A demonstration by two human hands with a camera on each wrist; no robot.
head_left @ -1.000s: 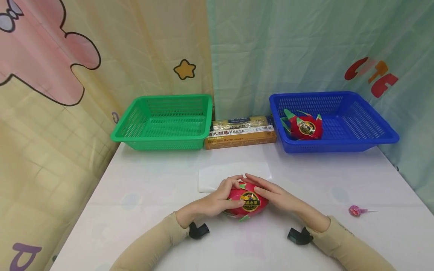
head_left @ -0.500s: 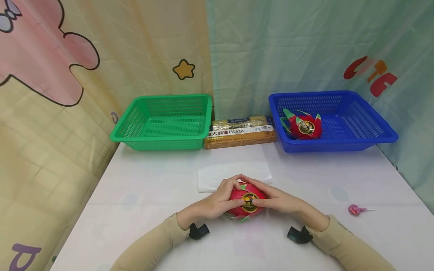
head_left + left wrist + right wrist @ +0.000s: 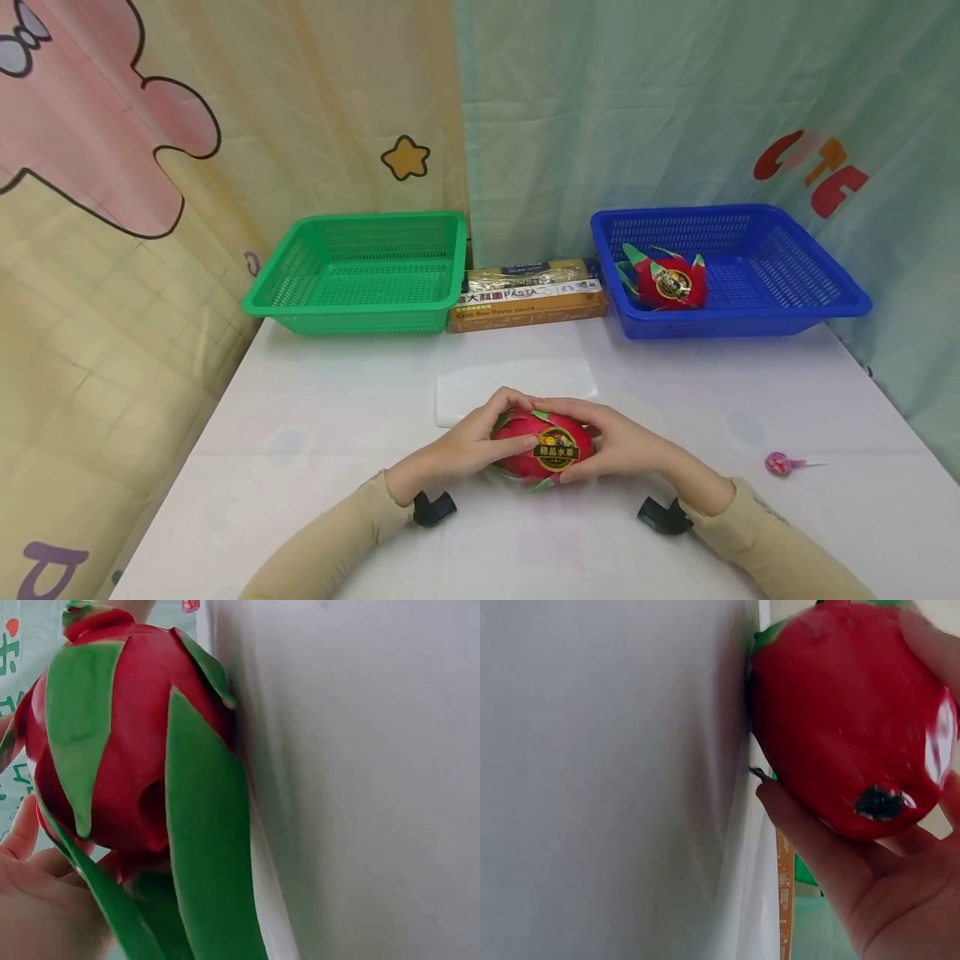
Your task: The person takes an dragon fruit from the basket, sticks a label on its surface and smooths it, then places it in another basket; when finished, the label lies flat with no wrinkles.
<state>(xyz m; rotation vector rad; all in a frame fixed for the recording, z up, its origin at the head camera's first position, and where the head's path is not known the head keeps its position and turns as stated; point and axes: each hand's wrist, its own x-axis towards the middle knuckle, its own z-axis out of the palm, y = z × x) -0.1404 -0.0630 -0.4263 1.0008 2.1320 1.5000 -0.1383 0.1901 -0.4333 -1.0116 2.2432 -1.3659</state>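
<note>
A red dragon fruit (image 3: pixel 517 429) with green scales and a round dark label lies on the white table, in front of me in the head view. My left hand (image 3: pixel 474 446) grips its left end, thumb across the front by the label and fingers over the top. Around the right end curls my right hand (image 3: pixel 626 442), its thumb low on the front. Long green leaves of the dragon fruit (image 3: pixel 210 817) fill the left wrist view beside the left palm. In the right wrist view, the smooth red end with a dark spot rests against the right hand's fingers (image 3: pixel 817 847).
Behind the hands lies a white glossy sheet (image 3: pixel 457 396). Farther back stand a green basket (image 3: pixel 352 321), a pasta box (image 3: pixel 528 312) and a blue basket (image 3: pixel 720 325) holding another dragon fruit (image 3: pixel 678 283). A pink lollipop (image 3: pixel 780 464) lies at right.
My right thumb has moved off the label to the fruit's lower edge, and the right hand spreads wider round its end. The left hand has shifted slightly left. The label shows fully now.
</note>
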